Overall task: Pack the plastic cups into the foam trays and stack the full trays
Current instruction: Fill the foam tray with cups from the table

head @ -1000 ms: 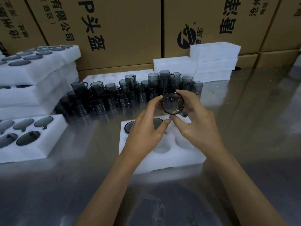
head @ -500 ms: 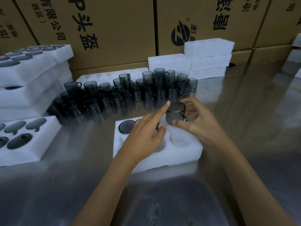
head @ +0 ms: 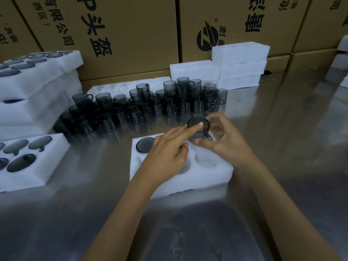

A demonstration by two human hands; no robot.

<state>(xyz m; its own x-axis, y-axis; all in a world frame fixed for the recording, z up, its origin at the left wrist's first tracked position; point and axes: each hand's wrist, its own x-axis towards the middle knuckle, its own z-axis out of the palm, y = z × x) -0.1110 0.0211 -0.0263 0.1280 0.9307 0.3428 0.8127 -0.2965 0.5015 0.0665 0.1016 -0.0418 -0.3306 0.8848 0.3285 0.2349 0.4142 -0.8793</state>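
Observation:
A white foam tray (head: 211, 176) lies on the steel table in front of me. One smoky grey cup (head: 145, 145) sits sunk in its far left hole. A second grey cup (head: 199, 129) stands partly down in the far right hole. My right hand (head: 226, 142) curls round that cup, thumb on its near side. My left hand (head: 167, 149) lies over the tray's middle, its straight index finger pressing on the cup's upturned base. Two near holes are partly visible and hold nothing.
Several loose grey cups (head: 150, 106) crowd the table behind the tray. A filled tray (head: 47, 166) lies at the left below a stack of full trays (head: 37, 87). Bare foam trays (head: 241, 63) are stacked at the back right, before cardboard boxes (head: 131, 34).
The cup went from being held up in both hands down into the tray's far right hole. My left index finger moved onto its top.

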